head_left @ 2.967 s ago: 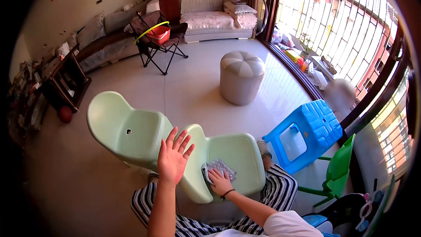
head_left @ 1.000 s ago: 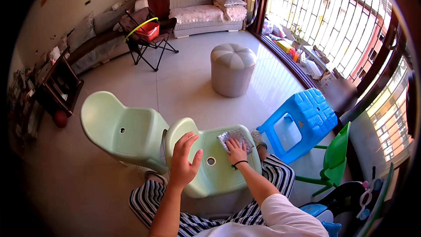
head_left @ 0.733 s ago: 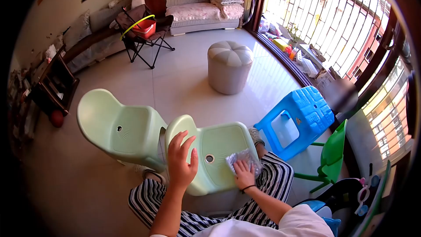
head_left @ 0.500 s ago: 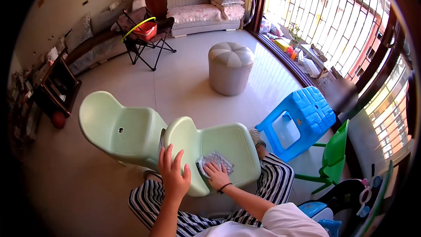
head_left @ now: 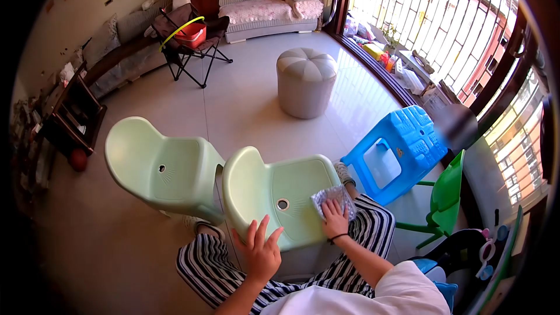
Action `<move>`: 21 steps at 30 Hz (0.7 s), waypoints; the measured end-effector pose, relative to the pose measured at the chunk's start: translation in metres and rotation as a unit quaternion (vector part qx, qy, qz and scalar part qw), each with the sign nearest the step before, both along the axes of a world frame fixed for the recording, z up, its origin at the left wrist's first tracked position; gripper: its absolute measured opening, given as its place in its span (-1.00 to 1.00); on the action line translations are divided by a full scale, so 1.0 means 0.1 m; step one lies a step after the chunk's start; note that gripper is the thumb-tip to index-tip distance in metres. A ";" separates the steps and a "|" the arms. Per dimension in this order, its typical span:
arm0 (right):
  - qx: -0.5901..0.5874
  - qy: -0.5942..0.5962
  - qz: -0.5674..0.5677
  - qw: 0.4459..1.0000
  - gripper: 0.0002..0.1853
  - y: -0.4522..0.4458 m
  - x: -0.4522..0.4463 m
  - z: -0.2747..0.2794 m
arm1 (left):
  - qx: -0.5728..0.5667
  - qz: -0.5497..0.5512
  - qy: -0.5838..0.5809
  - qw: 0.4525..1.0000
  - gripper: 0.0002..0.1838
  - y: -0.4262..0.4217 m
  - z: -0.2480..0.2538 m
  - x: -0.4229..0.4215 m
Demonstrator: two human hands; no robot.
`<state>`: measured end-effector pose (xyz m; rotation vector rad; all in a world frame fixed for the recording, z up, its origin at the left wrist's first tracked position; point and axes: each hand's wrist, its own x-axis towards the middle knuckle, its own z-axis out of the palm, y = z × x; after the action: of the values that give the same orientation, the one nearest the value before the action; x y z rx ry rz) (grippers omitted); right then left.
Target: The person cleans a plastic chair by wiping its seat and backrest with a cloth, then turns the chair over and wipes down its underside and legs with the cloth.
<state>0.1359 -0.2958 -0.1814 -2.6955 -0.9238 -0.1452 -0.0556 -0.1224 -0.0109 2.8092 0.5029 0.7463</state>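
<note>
A pale green child-size chair (head_left: 303,178) stands between my knees, with a small round hole in its seat. My right hand (head_left: 335,217) presses down on a crumpled silvery-grey cloth (head_left: 322,197) at the right edge of the seat, its fingers bent over it. Part of the cloth is hidden under the palm. My left hand (head_left: 261,252), open with fingers apart, is at the near-left edge of the same chair; whether its fingertips touch I cannot tell. A matching pale green chair (head_left: 178,166) stands just to the left.
A blue plastic stool (head_left: 411,134) and a green chair (head_left: 448,201) are at my right. A round pouf (head_left: 306,84) stands ahead on the tiled floor. Farther back are a folding chair (head_left: 201,52) bearing a red basket (head_left: 191,35), and a sofa (head_left: 262,14).
My right hand has slid the cloth from the seat's middle to its right edge, uncovering the hole. My left hand has moved right and down towards the chair's near edge.
</note>
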 end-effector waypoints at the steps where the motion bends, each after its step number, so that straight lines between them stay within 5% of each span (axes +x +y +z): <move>1: 0.001 0.007 0.012 1.000 -0.42 -0.03 -0.20 0.00 | -0.003 -0.004 -0.009 1.000 -0.69 -0.01 -0.04 -0.02; 6: 0.014 0.102 0.130 0.986 -0.41 0.47 -0.86 0.03 | -0.004 -0.008 -0.028 1.000 -0.70 -0.05 -0.08 -0.04; 8: 0.096 0.115 0.176 0.973 -0.39 0.83 -0.78 -0.19 | -0.009 -0.005 -0.028 1.000 -0.70 -0.06 -0.08 -0.04; 11: 0.065 0.096 0.188 0.975 -0.37 1.21 -0.27 -0.20 | -0.010 -0.007 -0.019 1.000 -0.67 -0.05 -0.10 -0.05; 17: 0.052 0.010 0.018 0.998 -0.46 0.86 0.72 -0.06 | -0.023 -0.004 -0.022 0.999 -0.65 -0.08 -0.08 -0.07; 21: 0.052 -0.005 -0.013 0.999 -0.47 0.27 0.51 -0.01 | -0.034 -0.004 -0.019 0.999 -0.64 -0.08 -0.01 -0.04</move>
<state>0.1868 -0.2688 -0.1825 -2.6147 -0.8603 -0.2057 -0.0596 -0.1305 -0.0123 2.7281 0.4995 0.7648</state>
